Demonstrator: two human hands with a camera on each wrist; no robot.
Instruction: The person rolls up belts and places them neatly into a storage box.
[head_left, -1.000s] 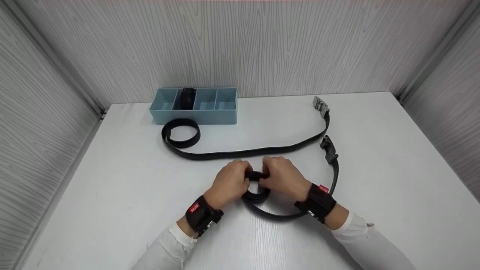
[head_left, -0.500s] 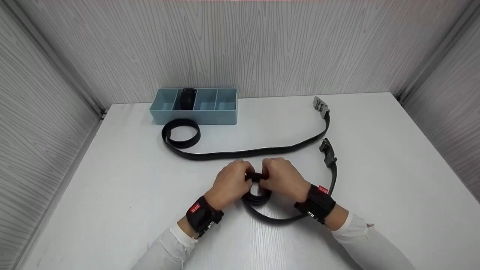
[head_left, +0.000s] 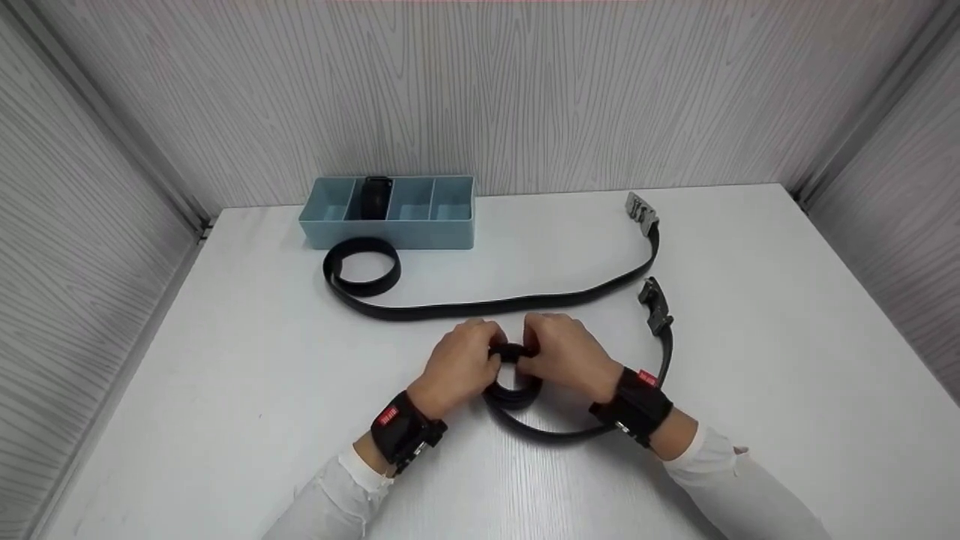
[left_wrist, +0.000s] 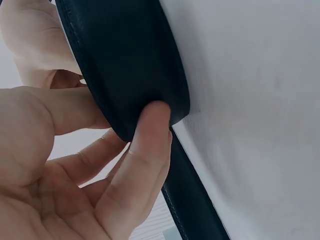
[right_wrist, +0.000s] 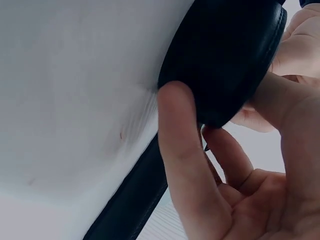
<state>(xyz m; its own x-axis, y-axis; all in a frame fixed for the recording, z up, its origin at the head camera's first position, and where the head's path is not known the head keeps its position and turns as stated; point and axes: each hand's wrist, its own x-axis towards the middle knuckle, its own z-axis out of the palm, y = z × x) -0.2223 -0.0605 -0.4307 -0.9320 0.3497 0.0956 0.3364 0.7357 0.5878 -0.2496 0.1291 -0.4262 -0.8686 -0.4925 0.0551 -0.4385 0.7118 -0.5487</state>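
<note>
A black belt is wound into a small coil between the two hands, standing on its edge on the table. My left hand grips the coil's left side, thumb inside the ring and fingers around the outside. On the other side my right hand holds it the same way. Both wrist views show fingertips pressed on the smooth outer face of the coiled belt. From the coil, the loose end curves under the right wrist to a dark metal buckle.
Behind the hands lies a second black belt, its left end looped and its silver buckle at the back right. A blue tray with several compartments stands near the back wall, holding a rolled black belt.
The buckle of the held belt has shifted slightly toward the front. Both hands stay on the coil with only small finger movements.
</note>
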